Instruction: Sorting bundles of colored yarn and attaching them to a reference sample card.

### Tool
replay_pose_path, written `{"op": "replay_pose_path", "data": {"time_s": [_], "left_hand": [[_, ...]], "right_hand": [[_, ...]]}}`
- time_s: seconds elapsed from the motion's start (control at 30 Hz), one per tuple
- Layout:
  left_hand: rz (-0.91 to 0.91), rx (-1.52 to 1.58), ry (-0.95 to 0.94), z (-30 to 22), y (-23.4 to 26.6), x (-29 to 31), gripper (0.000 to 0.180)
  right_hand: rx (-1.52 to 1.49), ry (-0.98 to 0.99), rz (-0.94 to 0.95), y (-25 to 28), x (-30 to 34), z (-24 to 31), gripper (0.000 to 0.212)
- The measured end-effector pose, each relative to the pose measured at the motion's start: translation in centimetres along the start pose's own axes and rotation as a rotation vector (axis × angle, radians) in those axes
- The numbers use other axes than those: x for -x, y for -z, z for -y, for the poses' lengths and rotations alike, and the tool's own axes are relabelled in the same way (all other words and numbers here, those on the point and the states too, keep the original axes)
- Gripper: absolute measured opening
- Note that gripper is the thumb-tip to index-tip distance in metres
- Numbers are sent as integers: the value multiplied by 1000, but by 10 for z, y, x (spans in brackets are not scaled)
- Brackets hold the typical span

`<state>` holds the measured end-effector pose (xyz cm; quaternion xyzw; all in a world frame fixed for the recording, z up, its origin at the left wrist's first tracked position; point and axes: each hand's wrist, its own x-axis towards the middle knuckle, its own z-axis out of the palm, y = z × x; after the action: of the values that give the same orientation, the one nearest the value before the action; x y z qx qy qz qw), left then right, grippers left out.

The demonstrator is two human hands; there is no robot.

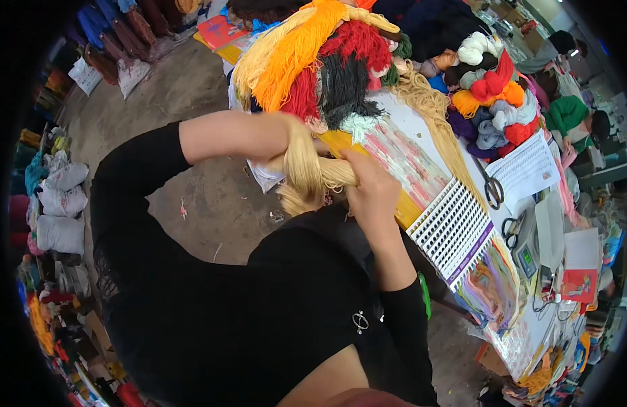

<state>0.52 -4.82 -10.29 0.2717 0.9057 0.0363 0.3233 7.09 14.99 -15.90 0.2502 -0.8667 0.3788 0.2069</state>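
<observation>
A skein of pale golden yarn (304, 163) is looped and twisted in front of my body, at the near edge of the table. My right hand (374, 188) is closed around its right end, thumb on top. At the other end, my left hand (274, 134) reaches in with a bent elbow, and the yarn wraps over it. Yarn and motion blur hide the left fingers. A loose tail of the same yarn (296, 202) hangs below. Just beyond my hands lie orange skeins (296, 57), red skeins (357, 47) and dark grey skeins (342, 85).
On the table to the right are a thread color card (450, 227), scissors (491, 188), printed sheets (525, 166) and a small scale (526, 251). Mixed yarn (490, 88) is heaped at the far right. White sacks (61, 234) line the floor at left. A person in green (568, 119) sits farther off.
</observation>
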Motion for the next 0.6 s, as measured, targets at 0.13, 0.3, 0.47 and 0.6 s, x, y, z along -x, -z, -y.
{"op": "replay_pose_path", "data": {"time_s": [0.13,0.3,0.47,0.6], "left_hand": [[476,488,-721,16,-71,-9,84],[388,1239,-612,-34,-89,2,44],[-684,280,-575,-19,-59,21,13],[-1178,4,-633,-29,-30,65,14]], "right_hand": [[16,153,-38,-2,-7,0,27],[62,158,24,-7,-15,-26,13],[14,0,25,-31,-5,-68,12],[59,-155,65,-43,5,-93,14]]}}
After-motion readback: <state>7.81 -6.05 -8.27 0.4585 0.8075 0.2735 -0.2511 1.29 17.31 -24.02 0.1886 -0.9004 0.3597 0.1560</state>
